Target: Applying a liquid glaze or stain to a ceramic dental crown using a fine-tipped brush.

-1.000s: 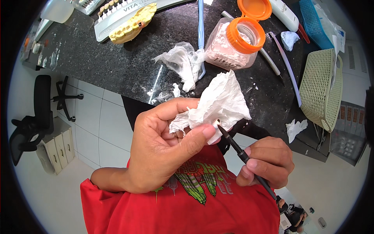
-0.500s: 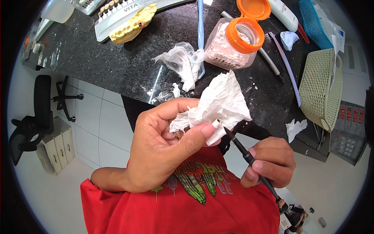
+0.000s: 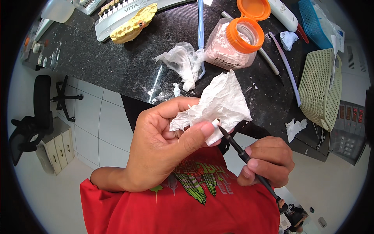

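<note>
My left hand grips a crumpled white tissue, with a small white tooth-shaped piece pinched on it by the thumb. A dark opening shows at the piece's upper end. My right hand holds a slim black brush, its pointed tip at or just beside the white piece; contact is hard to tell. Beyond the tissue stand an open clear jar of pale pink powder with an orange lid and a crumpled thin white wad on the dark speckled worktop.
A yellow dental cast leans by a shade-guide bar. Slim tools, a cream basket, a blue basket and a keypad unit are at the right. A black chair stands at the left.
The brush tip drew back slightly from the white piece at half a second ago and is now up close to it again. My left hand is nearly still.
</note>
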A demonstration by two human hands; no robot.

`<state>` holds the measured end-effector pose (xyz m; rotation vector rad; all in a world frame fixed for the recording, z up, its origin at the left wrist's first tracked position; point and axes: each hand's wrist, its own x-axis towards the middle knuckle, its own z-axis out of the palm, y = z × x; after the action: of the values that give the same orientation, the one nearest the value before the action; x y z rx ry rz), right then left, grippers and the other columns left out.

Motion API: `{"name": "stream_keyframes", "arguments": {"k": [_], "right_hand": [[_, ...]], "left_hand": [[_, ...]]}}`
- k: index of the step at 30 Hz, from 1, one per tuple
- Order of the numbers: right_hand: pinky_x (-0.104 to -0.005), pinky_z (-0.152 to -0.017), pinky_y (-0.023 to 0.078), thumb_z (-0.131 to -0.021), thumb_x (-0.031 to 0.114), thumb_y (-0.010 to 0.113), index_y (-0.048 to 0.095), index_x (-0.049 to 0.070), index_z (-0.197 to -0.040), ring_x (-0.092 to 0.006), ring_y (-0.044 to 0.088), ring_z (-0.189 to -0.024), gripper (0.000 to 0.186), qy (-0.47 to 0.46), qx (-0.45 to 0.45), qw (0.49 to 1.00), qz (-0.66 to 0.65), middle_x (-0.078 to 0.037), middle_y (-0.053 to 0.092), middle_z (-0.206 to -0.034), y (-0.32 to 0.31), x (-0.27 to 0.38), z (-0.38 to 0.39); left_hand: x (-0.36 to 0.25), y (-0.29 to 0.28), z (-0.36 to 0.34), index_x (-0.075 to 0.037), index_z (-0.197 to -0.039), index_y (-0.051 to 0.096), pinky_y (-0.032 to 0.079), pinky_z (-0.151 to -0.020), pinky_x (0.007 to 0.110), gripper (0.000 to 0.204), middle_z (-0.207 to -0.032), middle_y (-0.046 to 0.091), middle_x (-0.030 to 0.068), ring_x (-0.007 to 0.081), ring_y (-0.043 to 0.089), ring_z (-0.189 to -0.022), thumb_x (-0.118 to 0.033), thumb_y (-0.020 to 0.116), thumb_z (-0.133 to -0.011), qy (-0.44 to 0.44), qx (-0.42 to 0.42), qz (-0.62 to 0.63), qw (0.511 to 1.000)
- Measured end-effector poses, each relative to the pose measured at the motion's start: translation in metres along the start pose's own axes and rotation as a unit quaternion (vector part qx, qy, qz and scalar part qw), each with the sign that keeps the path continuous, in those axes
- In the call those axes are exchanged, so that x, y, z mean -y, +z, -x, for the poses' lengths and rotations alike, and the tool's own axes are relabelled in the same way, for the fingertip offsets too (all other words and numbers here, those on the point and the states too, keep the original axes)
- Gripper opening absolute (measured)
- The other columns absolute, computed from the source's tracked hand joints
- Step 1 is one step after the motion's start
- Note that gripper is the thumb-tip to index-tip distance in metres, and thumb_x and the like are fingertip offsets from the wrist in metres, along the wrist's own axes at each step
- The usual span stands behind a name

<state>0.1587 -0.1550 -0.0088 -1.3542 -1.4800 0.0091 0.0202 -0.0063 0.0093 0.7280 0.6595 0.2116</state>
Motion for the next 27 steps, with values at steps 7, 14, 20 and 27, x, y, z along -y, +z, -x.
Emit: {"name": "stream_keyframes", "arguments": {"k": [7, 14, 20, 27], "right_hand": [[-0.0219, -0.048, 0.051, -0.073, 0.015, 0.074, 0.061, 0.004, -0.086, -0.0157, 0.062, -0.06, 0.022, 0.001, -0.007, 1.0, 0.003, -0.007, 0.061, -0.074, 0.0016, 0.0001, -0.0013], [-0.0231, -0.048, 0.052, -0.075, 0.016, 0.073, 0.06, 0.003, -0.087, -0.0158, 0.061, -0.059, 0.022, 0.018, -0.056, 0.998, -0.014, -0.008, 0.06, -0.072, -0.0012, 0.0, 0.0036], [-0.0239, -0.048, 0.053, -0.076, 0.019, 0.073, 0.06, 0.003, -0.088, -0.017, 0.062, -0.061, 0.024, -0.004, 0.006, 0.999, -0.031, -0.009, 0.061, -0.075, -0.0054, -0.0039, -0.0003], [-0.0241, -0.049, 0.054, -0.076, 0.02, 0.073, 0.061, 0.003, -0.088, -0.0171, 0.063, -0.062, 0.024, 0.001, 0.016, 1.0, -0.025, -0.009, 0.062, -0.075, -0.0054, -0.0034, -0.0005]], "left_hand": [[0.0004, 0.0024, 0.0001, 0.008, -0.111, 0.053, 0.05, -0.079, 0.021, 0.028, -0.1, 0.063, 0.0118, 0.0097, 0.061, -0.088, 0.0, 0.061, -0.085, 0.01, -0.003, 0.017, 1.0], [-0.0018, 0.0031, 0.0026, 0.008, -0.116, 0.044, 0.054, -0.083, 0.035, 0.037, -0.107, 0.06, 0.021, 0.0299, 0.063, -0.097, 0.0, 0.06, -0.083, 0.002, -0.008, -0.036, 0.999], [-0.0025, 0.0065, 0.0028, 0.008, -0.11, 0.053, 0.051, -0.079, 0.021, 0.031, -0.099, 0.063, 0.0125, 0.0103, 0.061, -0.087, 0.005, 0.063, -0.081, 0.012, -0.023, -0.007, 1.0], [-0.0004, 0.0054, 0.0017, 0.008, -0.111, 0.053, 0.051, -0.079, 0.021, 0.033, -0.101, 0.062, 0.0126, 0.01, 0.061, -0.089, 0.006, 0.063, -0.08, 0.022, -0.016, -0.008, 1.0]]}}
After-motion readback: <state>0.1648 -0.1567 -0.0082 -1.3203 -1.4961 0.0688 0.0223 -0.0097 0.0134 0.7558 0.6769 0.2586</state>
